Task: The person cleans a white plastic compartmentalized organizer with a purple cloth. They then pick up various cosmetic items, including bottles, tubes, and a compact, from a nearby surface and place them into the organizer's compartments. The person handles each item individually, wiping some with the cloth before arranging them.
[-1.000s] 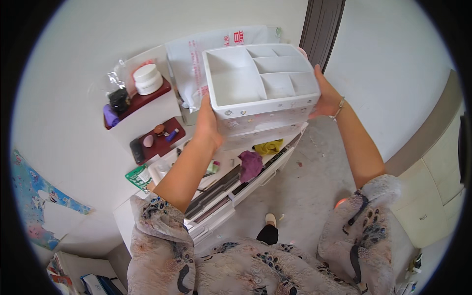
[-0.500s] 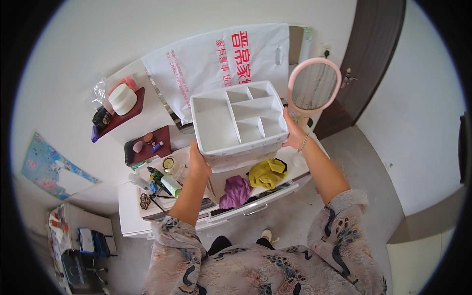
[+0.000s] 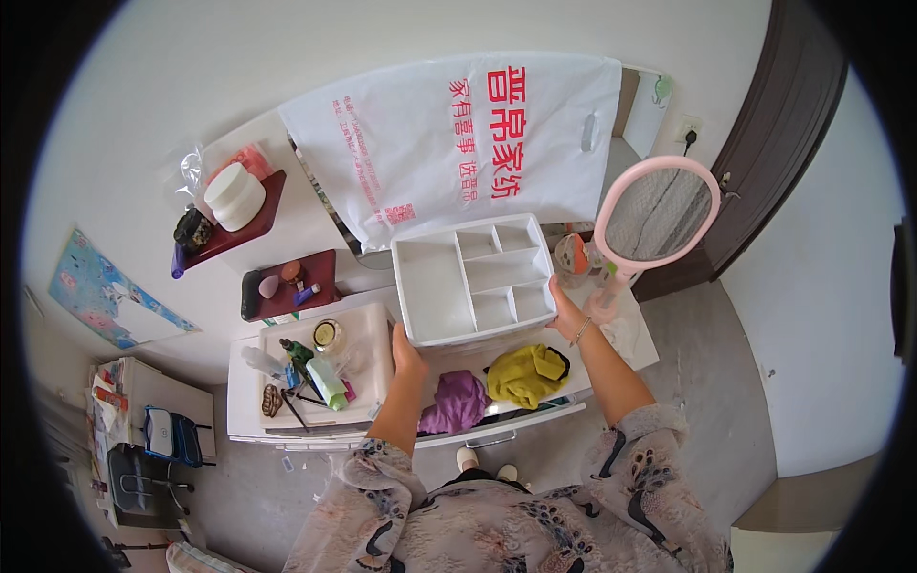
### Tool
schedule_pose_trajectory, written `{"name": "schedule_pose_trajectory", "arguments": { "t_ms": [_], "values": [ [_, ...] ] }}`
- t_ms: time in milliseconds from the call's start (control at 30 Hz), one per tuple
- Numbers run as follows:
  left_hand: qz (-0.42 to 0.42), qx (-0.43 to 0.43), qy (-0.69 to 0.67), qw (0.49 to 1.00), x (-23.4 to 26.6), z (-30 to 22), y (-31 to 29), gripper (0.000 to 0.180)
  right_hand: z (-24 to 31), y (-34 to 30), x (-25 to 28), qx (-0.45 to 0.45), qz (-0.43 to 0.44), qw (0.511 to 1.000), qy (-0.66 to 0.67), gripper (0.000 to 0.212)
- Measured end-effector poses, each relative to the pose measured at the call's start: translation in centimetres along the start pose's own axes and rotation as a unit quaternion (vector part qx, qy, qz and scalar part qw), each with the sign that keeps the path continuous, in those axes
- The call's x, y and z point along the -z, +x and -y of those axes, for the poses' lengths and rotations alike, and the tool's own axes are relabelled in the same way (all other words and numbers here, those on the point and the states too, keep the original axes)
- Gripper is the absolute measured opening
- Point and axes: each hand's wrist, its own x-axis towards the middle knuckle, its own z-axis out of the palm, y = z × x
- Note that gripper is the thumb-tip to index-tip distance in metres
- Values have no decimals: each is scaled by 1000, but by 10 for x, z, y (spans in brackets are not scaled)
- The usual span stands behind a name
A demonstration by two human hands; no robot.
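I hold a white storage box [image 3: 435, 286] with several divided compartments, all bare, at the back of the white dresser. Along its left side wraps my left hand [image 3: 409, 353], closed on the edge. At the opposite side my right hand [image 3: 565, 307] grips the wall with a bracelet on the wrist. Whether the box's underside touches the dresser top is hidden. Just in front lie a crumpled purple cloth [image 3: 456, 401] and a yellow-green cloth [image 3: 528, 375], over a partly pulled-out drawer [image 3: 535, 414].
Left of the box, a white tray [image 3: 380, 334] holds bottles and small cosmetics. A pink oval-framed mirror [image 3: 659, 210] stands right. A white plastic bag [image 3: 420, 124] hangs behind. Dark red corner shelves [image 3: 272, 205] project from the wall, and a brown door [image 3: 769, 162] stands beyond.
The box has been lowered and moved away from me, toward the dresser top, both hands still on it. My view has shifted, so the tray and mirror stand show more fully.
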Motion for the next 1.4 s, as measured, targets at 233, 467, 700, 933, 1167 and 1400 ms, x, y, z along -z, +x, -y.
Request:
{"name": "schedule_pose_trajectory", "arguments": {
  "t_ms": [233, 467, 700, 933, 1167, 1400],
  "values": [
    [-60, 52, 24, 997, -6, 1, 48, 36, -1, 51, -4, -35, -49, 998, -18, 91],
    [-73, 89, 55, 992, -18, 1, 70, 40, -15, 92, 10, -71, -47, 995, -43, 88],
    [-123, 13, 14, 992, -49, 30, 82, 60, -22, 109, 50, 16, -46, 998, -26, 72],
    [-200, -18, 51, 978, -81, 63, 66, 78, -23, 94, 85, 43, -12, 998, -48, 68],
    [-120, 2, 52, 991, -111, 75, 50, 87, -9, 95, 101, 111, -42, 993, 4, 74],
    [-122, -2, 60, 991, -111, 72, 51, 88, 8, 83, 91, 93, -43, 994, 43, 77]
  ]
}}
